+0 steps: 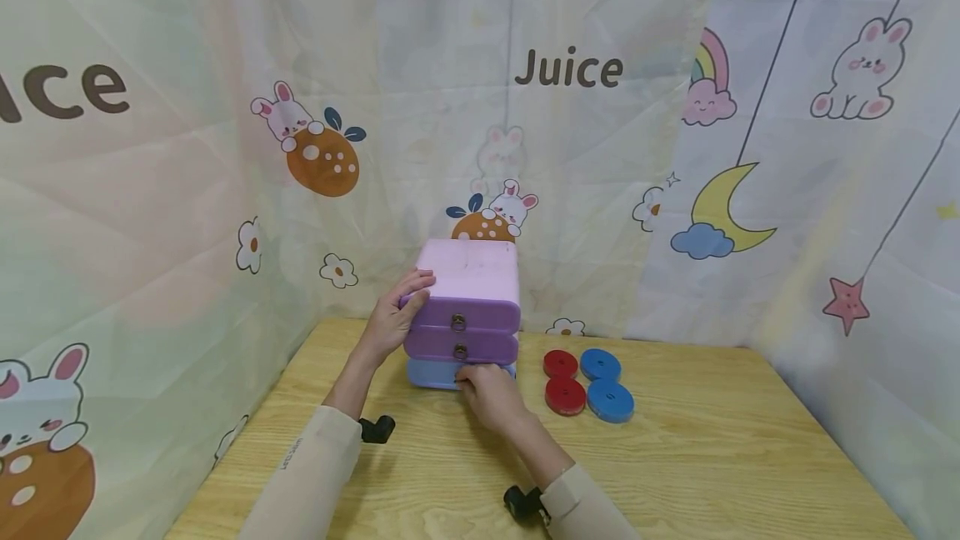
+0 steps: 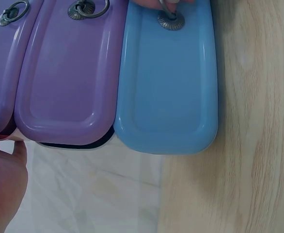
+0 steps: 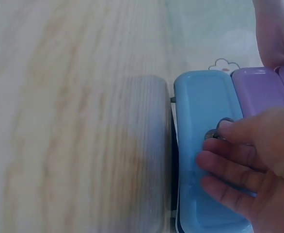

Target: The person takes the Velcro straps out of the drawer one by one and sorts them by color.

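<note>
A small drawer cabinet (image 1: 468,269) with a pale pink top stands on the table. Two purple drawers (image 2: 71,73) sit above a blue bottom drawer (image 2: 166,92). My left hand (image 1: 393,315) rests on the cabinet's upper left corner, fingers laid over the top. In front of the blue drawer, my right hand (image 1: 491,398) pinches its metal ring pull (image 3: 212,135) between thumb and index finger; the other fingers touch the drawer front in the right wrist view. The upper drawers' ring pulls (image 1: 459,322) hang free.
Right of the cabinet lie two red discs (image 1: 565,396) and two blue discs (image 1: 611,401) on the wooden table (image 1: 712,448). Printed cloth (image 1: 585,157) encloses the table's back and sides. A black wrist mount (image 1: 522,504) sticks out from the right sleeve.
</note>
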{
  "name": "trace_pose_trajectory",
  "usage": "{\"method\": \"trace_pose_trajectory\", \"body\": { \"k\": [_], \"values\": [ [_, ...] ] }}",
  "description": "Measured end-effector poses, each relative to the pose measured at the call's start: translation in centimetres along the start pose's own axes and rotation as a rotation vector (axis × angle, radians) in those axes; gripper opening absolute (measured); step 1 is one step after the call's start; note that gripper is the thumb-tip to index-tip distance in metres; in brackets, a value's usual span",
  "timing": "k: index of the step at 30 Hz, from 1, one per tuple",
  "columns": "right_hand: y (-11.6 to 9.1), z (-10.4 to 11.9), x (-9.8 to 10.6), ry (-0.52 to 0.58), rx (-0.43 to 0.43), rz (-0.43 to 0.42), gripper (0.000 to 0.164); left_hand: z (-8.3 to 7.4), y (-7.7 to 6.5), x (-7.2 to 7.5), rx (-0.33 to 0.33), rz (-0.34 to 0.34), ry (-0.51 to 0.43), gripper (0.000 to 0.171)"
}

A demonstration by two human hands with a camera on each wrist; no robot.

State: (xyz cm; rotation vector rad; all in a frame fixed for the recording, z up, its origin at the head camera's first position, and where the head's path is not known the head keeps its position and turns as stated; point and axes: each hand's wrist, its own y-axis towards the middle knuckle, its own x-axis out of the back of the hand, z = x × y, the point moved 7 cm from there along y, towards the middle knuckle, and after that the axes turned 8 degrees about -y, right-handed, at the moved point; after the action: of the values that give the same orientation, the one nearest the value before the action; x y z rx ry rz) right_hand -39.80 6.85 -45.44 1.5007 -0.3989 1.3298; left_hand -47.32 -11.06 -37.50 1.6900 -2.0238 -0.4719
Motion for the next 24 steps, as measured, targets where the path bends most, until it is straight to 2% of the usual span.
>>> {"method": "trace_pose_trajectory", "body": {
  "k": [11,18,24],
  "values": [
    [-0.23,0.25,0.01,0.005,0.062,0.047,0.013,-0.08,0.06,-0.05,0.024,0.005,0.015,0.037],
    [-0.37,0.35,0.2,-0.011,0.077,0.069,0.013,-0.15,-0.05,-0.07,0.041,0.007,0.019,0.037],
    [-0.41,0.3,0.13,-0.017,0.072,0.076,0.014,-0.24,0.06,-0.1,0.029,0.007,0.01,0.036]
  ]
}}
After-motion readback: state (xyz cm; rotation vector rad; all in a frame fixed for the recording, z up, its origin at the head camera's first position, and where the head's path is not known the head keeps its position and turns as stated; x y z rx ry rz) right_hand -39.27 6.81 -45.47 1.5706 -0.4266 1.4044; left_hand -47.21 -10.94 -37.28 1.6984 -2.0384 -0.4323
